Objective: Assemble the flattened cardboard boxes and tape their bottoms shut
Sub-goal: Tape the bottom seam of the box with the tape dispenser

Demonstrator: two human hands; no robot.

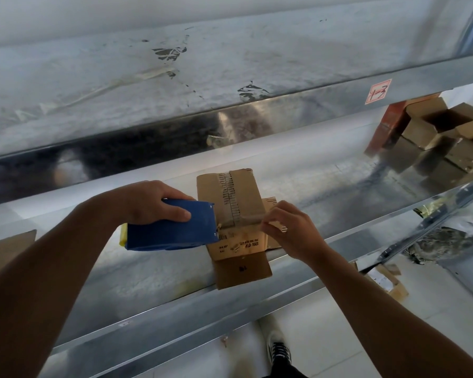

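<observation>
Now we are mid-taping: our left hand (150, 201) grips the blue tape dispenser (172, 227) against the upturned cardboard box (231, 203) on the metal shelf (148, 268), our right hand (287, 230) pinches the tape end at its near edge; next, probably cutting and pressing down.

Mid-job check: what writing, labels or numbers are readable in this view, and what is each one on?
Red-bordered sticker on the upper shelf beam: red handwriting, perhaps "十3", not certain.
Cardboard box, near side: printed characters, upside down, too blurred to read.
Its lower flap: small dark mark, unreadable.
Package on the floor: label too small to read.
Blue tape dispenser: no text visible.
</observation>
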